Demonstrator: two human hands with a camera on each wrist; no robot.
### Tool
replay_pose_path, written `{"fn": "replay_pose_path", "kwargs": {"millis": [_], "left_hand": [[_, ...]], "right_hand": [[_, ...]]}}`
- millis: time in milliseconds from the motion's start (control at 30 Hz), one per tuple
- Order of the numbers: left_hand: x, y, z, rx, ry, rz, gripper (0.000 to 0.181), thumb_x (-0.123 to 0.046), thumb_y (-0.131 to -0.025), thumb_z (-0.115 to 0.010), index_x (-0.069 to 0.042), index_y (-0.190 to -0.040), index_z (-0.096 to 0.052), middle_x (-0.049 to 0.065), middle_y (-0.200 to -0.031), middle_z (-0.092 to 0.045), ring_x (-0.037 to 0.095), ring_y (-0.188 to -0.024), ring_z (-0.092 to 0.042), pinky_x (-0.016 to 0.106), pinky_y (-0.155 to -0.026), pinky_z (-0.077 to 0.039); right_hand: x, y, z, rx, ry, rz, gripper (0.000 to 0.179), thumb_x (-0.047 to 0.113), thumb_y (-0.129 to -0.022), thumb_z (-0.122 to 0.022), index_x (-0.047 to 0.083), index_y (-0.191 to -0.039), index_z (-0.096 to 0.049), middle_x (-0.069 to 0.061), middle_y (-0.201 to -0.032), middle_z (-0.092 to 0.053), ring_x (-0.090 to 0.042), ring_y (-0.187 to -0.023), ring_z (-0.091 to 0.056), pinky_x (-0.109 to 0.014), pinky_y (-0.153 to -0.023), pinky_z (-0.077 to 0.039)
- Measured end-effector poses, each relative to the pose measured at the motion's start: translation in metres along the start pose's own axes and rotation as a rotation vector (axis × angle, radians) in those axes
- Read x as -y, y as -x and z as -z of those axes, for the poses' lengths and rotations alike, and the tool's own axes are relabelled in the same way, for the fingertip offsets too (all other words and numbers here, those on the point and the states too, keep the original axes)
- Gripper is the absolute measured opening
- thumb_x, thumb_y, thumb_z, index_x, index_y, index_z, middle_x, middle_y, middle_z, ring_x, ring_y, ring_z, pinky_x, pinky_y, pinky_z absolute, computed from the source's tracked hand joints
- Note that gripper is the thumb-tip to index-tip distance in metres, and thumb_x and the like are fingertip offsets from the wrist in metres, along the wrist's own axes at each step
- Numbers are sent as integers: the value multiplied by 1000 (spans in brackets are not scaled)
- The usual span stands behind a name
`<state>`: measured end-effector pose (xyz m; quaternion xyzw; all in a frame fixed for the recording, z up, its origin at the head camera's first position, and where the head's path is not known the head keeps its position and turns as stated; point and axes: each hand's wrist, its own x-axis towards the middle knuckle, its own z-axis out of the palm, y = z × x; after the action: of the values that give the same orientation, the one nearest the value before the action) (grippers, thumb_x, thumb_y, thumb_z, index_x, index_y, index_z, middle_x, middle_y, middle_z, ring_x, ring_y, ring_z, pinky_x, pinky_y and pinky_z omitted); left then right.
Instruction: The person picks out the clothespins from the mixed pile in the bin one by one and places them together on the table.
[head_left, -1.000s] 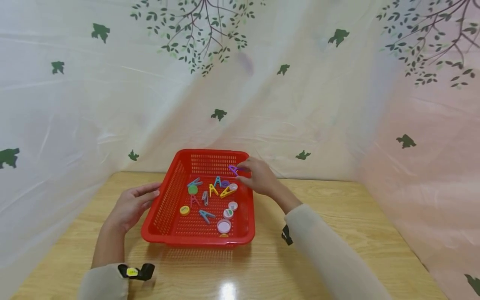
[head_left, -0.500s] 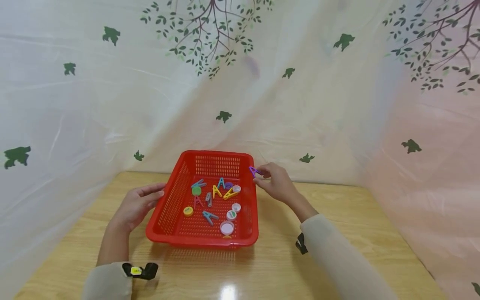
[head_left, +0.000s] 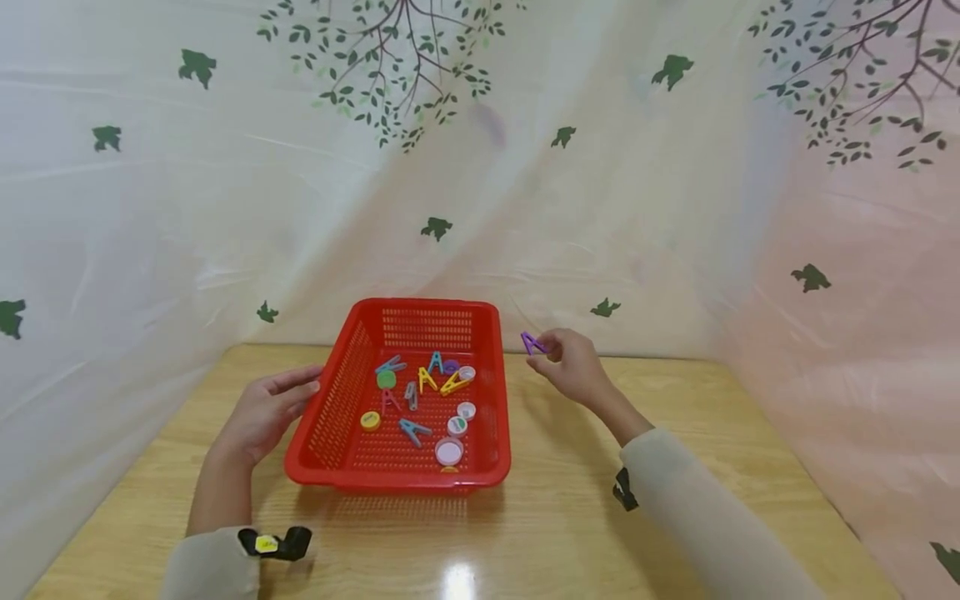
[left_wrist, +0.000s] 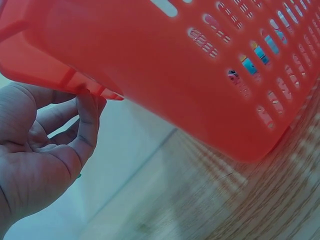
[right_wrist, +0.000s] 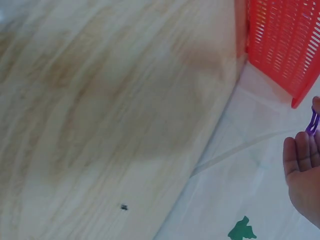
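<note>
A red plastic basket [head_left: 396, 481] with slotted walls stands on the wooden table, holding several clothespins and bottle caps. At its left rim, my left hand [head_left: 264, 410] holds the edge with thumb and fingers; the left wrist view shows these fingertips [left_wrist: 87, 107] against the underside of the rim. Beyond the basket's right side, my right hand [head_left: 573, 367] pinches a purple clothespin [head_left: 533, 343] in the air above the table. The right wrist view catches only part of that hand and of the clothespin [right_wrist: 313, 122] at its right edge.
Inside the basket lie a blue clothespin [head_left: 413, 432], a yellow clothespin [head_left: 426, 380], a yellow cap [head_left: 370, 421], a green cap [head_left: 386, 380] and white caps [head_left: 448, 452]. Behind the table [head_left: 645, 417] hangs a pale curtain [head_left: 337, 225] printed with leaves.
My right hand has carried the purple clothespin rightward, from above the basket's inside out past its right rim. The left hand has stayed at the left rim.
</note>
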<state>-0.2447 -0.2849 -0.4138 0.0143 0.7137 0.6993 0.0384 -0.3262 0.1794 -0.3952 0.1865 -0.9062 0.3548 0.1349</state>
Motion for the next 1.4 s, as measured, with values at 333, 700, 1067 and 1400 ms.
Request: {"fn": "replay_pose_path", "kwargs": {"millis": [333, 700, 1067, 1400], "left_hand": [[-4, 0, -1, 0, -3, 18, 62, -28, -98, -71, 0, -149, -50, -10, -123, -69, 6, -110, -67, 20, -92, -55], [-3, 0, -1, 2, 24, 5, 61, -28, -98, -72, -1, -148, -51, -10, -121, -70, 7, -108, -68, 21, -91, -55], [-2, 1, -3, 3, 12, 5, 61, -27, -98, -71, 0, -149, -50, -11, -121, -70, 6, -108, -68, 21, -91, -56], [-1, 1, -1, 9, 21, 6, 58, -26, -99, -70, -2, -148, -52, -11, -121, -70, 8, -108, -69, 23, -91, -57]], "right_hand": [[-5, 10, -3, -53, -92, -266, 30, 17, -89, -81, -2, -107, -68, -15, -98, -69, -25, -86, -67, -29, -68, -55], [-13, 25, -12, -79, -111, -424, 27, 18, -89, -81, -3, -103, -71, -14, -94, -72, -21, -81, -68, -23, -64, -51], [-33, 32, -17, -89, -113, -508, 28, 16, -90, -80, -6, -102, -68, -21, -98, -74, -30, -88, -72, -26, -67, -55], [-42, 27, -21, -91, -32, -543, 27, 18, -90, -80, -7, -97, -71, -21, -96, -74, -34, -93, -68, -44, -86, -55]]}}
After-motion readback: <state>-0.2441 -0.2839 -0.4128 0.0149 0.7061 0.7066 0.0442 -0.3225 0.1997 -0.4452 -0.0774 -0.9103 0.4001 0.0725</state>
